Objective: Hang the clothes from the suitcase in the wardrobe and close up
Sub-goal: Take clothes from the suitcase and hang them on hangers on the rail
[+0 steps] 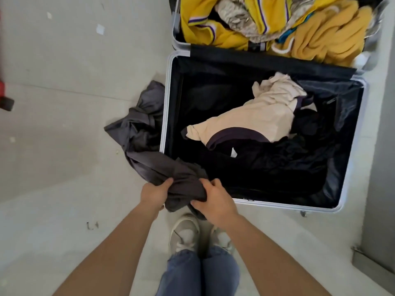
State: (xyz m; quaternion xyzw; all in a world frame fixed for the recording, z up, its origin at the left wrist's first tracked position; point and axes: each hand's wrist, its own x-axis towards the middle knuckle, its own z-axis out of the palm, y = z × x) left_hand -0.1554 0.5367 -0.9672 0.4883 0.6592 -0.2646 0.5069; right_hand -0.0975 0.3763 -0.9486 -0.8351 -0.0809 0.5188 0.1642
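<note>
An open silver suitcase (167, 99) lies flat on the floor, both halves showing. Its near half has dark lining and holds a cream garment (256, 118) on top of dark clothes (277, 165). The far half is piled with yellow clothes (324, 33). A dark grey garment (145, 133) trails over the suitcase's left rim onto the floor. My left hand (155, 193) and my right hand (214, 199) both grip one bunched end of it, just in front of the suitcase's near left corner.
My feet in white sneakers (184, 231) stand right below the hands. A grey panel (382, 167) with a metal foot rises at the right edge. A red object with a black wheel (5, 101) sits at the far left. Pale floor spreads to the left.
</note>
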